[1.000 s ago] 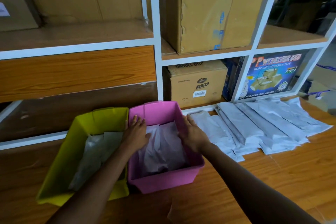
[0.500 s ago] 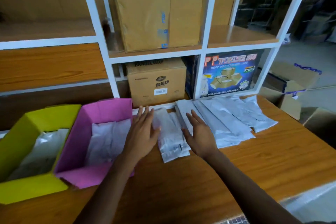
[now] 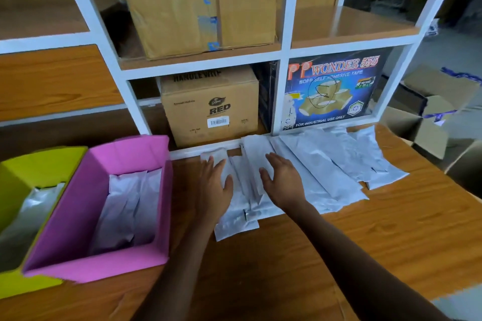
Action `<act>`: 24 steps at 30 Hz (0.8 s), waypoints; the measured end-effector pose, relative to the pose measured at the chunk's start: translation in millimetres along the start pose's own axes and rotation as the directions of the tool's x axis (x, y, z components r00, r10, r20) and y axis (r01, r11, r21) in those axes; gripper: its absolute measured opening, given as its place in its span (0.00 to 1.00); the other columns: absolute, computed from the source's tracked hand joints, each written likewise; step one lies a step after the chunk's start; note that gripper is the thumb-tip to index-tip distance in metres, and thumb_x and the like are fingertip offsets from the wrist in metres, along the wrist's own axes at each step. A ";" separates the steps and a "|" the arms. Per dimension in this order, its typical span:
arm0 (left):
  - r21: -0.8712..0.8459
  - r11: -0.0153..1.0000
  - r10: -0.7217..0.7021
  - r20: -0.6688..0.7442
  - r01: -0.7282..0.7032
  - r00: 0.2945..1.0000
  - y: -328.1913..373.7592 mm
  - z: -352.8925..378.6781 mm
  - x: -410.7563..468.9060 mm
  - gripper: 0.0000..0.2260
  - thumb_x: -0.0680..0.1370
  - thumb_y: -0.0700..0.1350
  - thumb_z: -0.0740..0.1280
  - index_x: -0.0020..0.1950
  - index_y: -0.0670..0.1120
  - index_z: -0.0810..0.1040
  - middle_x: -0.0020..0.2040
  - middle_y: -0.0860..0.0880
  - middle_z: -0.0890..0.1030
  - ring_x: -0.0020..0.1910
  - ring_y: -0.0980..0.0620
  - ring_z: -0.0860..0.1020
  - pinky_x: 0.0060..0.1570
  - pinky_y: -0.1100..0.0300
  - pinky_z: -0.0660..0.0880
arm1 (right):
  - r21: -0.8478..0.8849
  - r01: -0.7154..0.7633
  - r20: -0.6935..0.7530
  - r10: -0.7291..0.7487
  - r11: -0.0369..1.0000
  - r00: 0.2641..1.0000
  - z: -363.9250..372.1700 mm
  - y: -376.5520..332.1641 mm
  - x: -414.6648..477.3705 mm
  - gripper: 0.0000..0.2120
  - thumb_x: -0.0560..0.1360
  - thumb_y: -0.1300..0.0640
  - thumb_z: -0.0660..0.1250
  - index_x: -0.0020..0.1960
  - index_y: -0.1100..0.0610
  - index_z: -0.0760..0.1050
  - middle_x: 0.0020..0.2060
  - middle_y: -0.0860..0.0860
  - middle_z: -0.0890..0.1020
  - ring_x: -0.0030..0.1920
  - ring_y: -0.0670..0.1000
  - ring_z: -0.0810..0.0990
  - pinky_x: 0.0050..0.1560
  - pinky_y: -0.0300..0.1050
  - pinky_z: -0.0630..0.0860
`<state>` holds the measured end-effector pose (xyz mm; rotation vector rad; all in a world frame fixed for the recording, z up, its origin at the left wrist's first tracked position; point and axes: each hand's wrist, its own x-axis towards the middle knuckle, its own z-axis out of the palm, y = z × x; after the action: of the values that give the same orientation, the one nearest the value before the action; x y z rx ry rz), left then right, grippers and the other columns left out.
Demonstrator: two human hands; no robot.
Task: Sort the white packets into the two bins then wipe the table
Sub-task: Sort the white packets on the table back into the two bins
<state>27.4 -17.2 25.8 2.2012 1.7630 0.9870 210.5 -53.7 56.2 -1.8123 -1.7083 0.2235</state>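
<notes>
head cam | looks forward-down | close over table [image 3: 365,237] | faces shelf [image 3: 284,55]

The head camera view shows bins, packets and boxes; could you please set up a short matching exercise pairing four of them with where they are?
Things:
1. pink bin
2. yellow-green bin
3. loose white packets
4. Wonder 555 tape box

Places:
A. at the far left edge
B. spread on the table under both hands
C. in the lower right shelf opening
D. between the other bin and the left hand

Pairs: 1-D, 2-A, 3-B, 4-C
</notes>
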 end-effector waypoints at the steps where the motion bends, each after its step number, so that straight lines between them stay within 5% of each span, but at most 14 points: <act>1: 0.037 0.999 -0.017 -0.010 0.018 1.000 -0.9 9.8 6.3 0.20 0.77 0.49 0.66 0.67 0.44 0.75 0.70 0.39 0.71 0.72 0.39 0.66 0.71 0.44 0.62 | -0.008 -0.008 0.024 0.009 1.000 1.000 7.2 2.6 11.0 0.22 0.79 0.50 0.61 0.70 0.59 0.70 0.68 0.56 0.73 0.69 0.56 0.70 0.69 0.49 0.68; 4: 0.110 0.989 -0.098 -0.021 0.100 0.995 -4.5 43.2 23.1 0.19 0.76 0.49 0.64 0.65 0.42 0.77 0.68 0.35 0.72 0.70 0.35 0.67 0.69 0.42 0.61 | -0.073 -0.021 0.107 0.029 0.997 0.994 26.2 10.5 41.6 0.23 0.80 0.48 0.59 0.71 0.59 0.68 0.69 0.57 0.72 0.69 0.56 0.70 0.68 0.49 0.67; 9: 0.232 0.940 -0.277 0.078 0.252 0.958 -30.6 98.3 21.3 0.27 0.75 0.54 0.62 0.74 0.50 0.66 0.76 0.33 0.55 0.74 0.32 0.56 0.70 0.38 0.56 | -0.198 -0.108 0.215 0.151 0.974 0.965 54.4 32.1 62.0 0.26 0.80 0.49 0.56 0.73 0.61 0.61 0.70 0.59 0.70 0.69 0.58 0.68 0.69 0.49 0.63; 12: 0.196 0.951 -0.252 0.051 0.238 0.966 -38.5 108.3 19.7 0.24 0.77 0.49 0.63 0.73 0.50 0.67 0.76 0.34 0.57 0.73 0.32 0.60 0.69 0.38 0.60 | -0.235 -0.088 0.209 0.139 0.968 0.968 69.3 41.6 62.5 0.22 0.79 0.51 0.54 0.68 0.61 0.68 0.66 0.59 0.72 0.67 0.57 0.70 0.68 0.49 0.64; 16: 0.174 0.968 -0.182 -0.009 0.181 0.983 -38.6 111.3 21.8 0.19 0.77 0.37 0.63 0.69 0.40 0.72 0.72 0.36 0.67 0.69 0.35 0.68 0.65 0.39 0.68 | -0.194 -0.074 0.196 0.113 0.978 0.974 66.6 40.1 70.4 0.11 0.76 0.59 0.58 0.55 0.59 0.76 0.54 0.55 0.79 0.56 0.56 0.78 0.54 0.47 0.74; 20: 0.101 0.986 -0.132 -0.046 0.136 0.990 -37.7 101.9 26.9 0.18 0.74 0.31 0.66 0.65 0.34 0.74 0.68 0.36 0.72 0.66 0.37 0.73 0.61 0.39 0.73 | -0.161 -0.135 0.151 0.159 0.978 0.976 53.3 33.8 70.8 0.12 0.77 0.61 0.58 0.55 0.55 0.77 0.49 0.54 0.84 0.50 0.55 0.82 0.48 0.45 0.77; 24: -0.043 0.999 0.004 -0.168 -0.011 0.986 -21.9 72.3 27.9 0.18 0.79 0.39 0.54 0.65 0.34 0.74 0.66 0.36 0.75 0.67 0.38 0.72 0.66 0.43 0.69 | -0.023 -0.144 0.018 0.144 0.989 0.989 33.6 18.6 58.8 0.13 0.77 0.60 0.57 0.58 0.54 0.77 0.48 0.56 0.84 0.49 0.59 0.82 0.49 0.50 0.79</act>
<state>53.6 34.7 -29.9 2.1562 1.7827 1.2347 217.0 13.5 36.8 -1.9577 -1.5999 0.2857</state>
